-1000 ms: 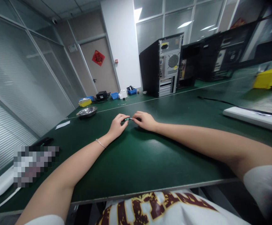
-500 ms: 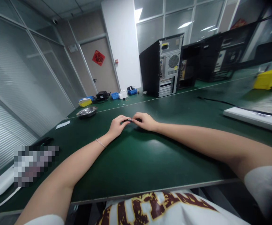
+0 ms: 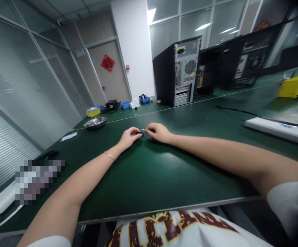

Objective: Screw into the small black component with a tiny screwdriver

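Over the green table (image 3: 169, 178), my two hands face each other with a narrow gap between the fingertips. My left hand (image 3: 128, 138) pinches a small black piece (image 3: 140, 133) between thumb and fingers; its kind is too small to make out. A thin, pale, pin-like piece (image 3: 143, 129) sticks out from the fingertips of my right hand (image 3: 159, 132), which is closed in a pinch. My curled fingers hide the rest of both pieces.
A round metal bowl (image 3: 96, 122) stands left of my hands. Blue trays (image 3: 125, 105) and a black box (image 3: 112, 104) are behind it. Computer towers (image 3: 182, 75) line the back. A white power strip (image 3: 280, 130) with a black cable lies at right.
My fingertips have drawn slightly apart. The pale thin piece in my right hand now shows separate from the black piece in my left, where before they met.
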A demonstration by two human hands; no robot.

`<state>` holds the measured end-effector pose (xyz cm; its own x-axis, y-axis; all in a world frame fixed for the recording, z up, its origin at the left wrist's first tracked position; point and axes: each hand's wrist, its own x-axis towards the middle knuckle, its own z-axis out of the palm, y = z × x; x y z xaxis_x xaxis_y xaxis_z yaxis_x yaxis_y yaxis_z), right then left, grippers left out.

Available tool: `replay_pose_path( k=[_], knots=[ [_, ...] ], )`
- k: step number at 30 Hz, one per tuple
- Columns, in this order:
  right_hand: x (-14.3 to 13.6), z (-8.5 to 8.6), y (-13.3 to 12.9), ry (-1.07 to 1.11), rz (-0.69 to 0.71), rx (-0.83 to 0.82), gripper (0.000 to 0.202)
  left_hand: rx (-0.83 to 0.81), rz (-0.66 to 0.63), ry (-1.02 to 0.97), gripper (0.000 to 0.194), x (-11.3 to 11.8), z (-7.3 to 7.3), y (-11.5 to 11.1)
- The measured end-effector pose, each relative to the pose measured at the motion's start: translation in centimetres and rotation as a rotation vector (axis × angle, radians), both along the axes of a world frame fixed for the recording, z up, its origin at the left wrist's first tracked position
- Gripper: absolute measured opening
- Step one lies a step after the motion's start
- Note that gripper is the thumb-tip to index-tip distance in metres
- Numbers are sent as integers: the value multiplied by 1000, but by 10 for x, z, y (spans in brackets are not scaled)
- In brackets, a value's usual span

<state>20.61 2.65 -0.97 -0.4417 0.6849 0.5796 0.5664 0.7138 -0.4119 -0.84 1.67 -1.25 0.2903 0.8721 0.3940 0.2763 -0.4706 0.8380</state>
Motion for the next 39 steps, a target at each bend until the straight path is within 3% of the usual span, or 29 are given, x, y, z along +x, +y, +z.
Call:
replay_pose_path(
  k=[4,11,17,22,28,34,39],
  knots=[
    [0,0,1,23,-29,-22,21,-7,-23,128,29,0,0,-1],
    [0,1,0,16,-20,-26,22,129,28,332,22,0,2,-3],
    [0,1,0,23,-19,-21,22,85,9,252,35,0,0,-3],
    [0,0,0,13,10,-21,22,81,-5,281,28,1,3,-4],
    [0,2,-3,-18,144,10,22,78,21,275,19,2,4,-5],
    [-1,-1,2,44,105,0,21,-18,-50,175,27,-1,4,-2],
    [0,-2,3,42,126,6,22,-61,-119,267,29,-4,7,0]
  ],
)
